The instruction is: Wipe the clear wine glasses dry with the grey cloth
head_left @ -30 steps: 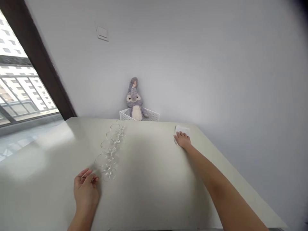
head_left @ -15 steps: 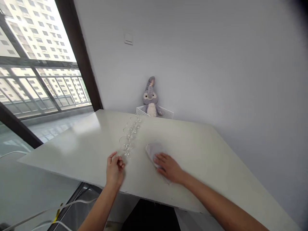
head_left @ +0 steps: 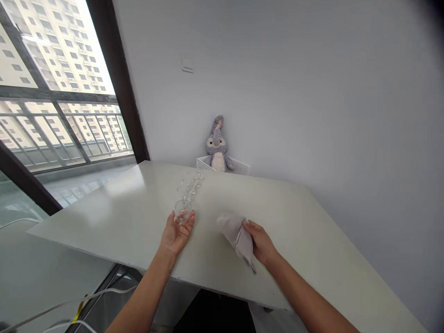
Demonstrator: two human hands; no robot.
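Observation:
My left hand is turned palm up, its fingers curled round the lower part of a clear stemmed glass. The bowl rises above the fingers, which show through it. Beyond it, several more clear stemmed glasses run in a line toward the back of the table. To the right, my right hand grips a folded grey cloth between thumb and fingers. One corner of the cloth droops toward me, and its far end is slightly blurred.
The white table has its front edge close to my body. At its back, a grey plush rabbit sits in a white perforated basket against the wall. White cables hang at lower left, beside a window.
My left hand has moved forward and right and taken hold of the nearest glass. My right hand has gathered the cloth up from lying flat under the palm.

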